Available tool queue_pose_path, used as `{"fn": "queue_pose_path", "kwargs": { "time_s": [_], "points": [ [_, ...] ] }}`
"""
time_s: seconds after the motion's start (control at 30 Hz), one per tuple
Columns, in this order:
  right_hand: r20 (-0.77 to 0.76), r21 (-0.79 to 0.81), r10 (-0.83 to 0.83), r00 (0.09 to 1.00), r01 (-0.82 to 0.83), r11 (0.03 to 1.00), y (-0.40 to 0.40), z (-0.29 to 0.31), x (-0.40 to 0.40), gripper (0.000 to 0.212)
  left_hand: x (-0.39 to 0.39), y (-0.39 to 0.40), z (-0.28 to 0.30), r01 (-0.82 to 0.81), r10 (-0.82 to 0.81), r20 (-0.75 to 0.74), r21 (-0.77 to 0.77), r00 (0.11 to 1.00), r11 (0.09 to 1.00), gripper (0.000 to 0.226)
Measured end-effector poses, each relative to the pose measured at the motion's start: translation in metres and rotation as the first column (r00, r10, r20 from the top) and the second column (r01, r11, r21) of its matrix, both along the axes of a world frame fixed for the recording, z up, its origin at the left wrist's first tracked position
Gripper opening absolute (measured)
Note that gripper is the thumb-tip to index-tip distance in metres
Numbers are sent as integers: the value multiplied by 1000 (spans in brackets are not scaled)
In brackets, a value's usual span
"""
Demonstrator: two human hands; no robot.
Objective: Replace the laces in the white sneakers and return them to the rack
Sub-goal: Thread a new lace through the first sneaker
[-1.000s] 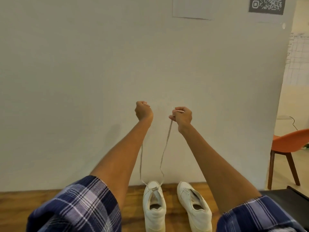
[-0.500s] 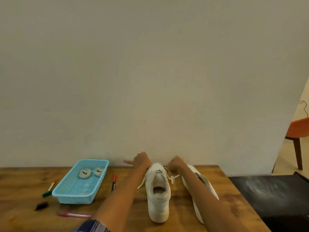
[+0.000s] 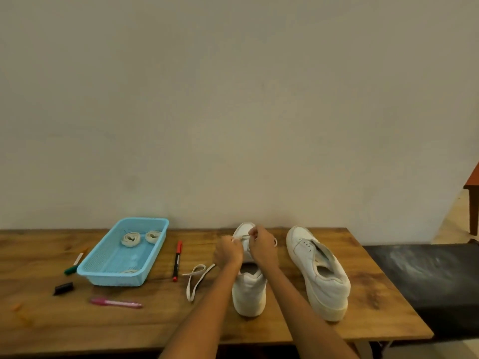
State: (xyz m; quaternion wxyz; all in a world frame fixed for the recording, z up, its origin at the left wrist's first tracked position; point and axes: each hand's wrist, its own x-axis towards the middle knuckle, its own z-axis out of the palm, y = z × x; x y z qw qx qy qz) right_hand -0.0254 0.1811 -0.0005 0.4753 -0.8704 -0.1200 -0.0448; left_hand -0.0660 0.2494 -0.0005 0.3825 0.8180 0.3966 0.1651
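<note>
Left hand: fingers curling, pinching the white lace over the near sneaker. Right hand: fingers curling, pinching the same flat lace at the eyelets; a loose loop is trailing leftward on the wooden table. Near sneaker: white, smooth, thick-soled, standing upright at table centre. Second sneaker: unlaced, lying just right. Red marker lying left. Blue mesh plastic basket holding coiled laces. Pink pen lying nearer.
</note>
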Motion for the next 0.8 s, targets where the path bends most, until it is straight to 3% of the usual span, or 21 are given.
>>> {"fn": "queue_pose_path", "kwargs": {
  "time_s": [0.2,0.53,0.8],
  "points": [
    [41,-21,42,998,-42,999,-1,-4,1,19,0,4,-8,-1,6,44,-115,999,993,27],
    [27,-157,72,997,-66,985,7,-4,3,15,3,1,-9,22,-21,39,-36,999,999,28],
    [49,-168,72,996,-63,984,8,-6,2,15,3,0,-10,51,-52,23,28,998,998,27]
  ]
}}
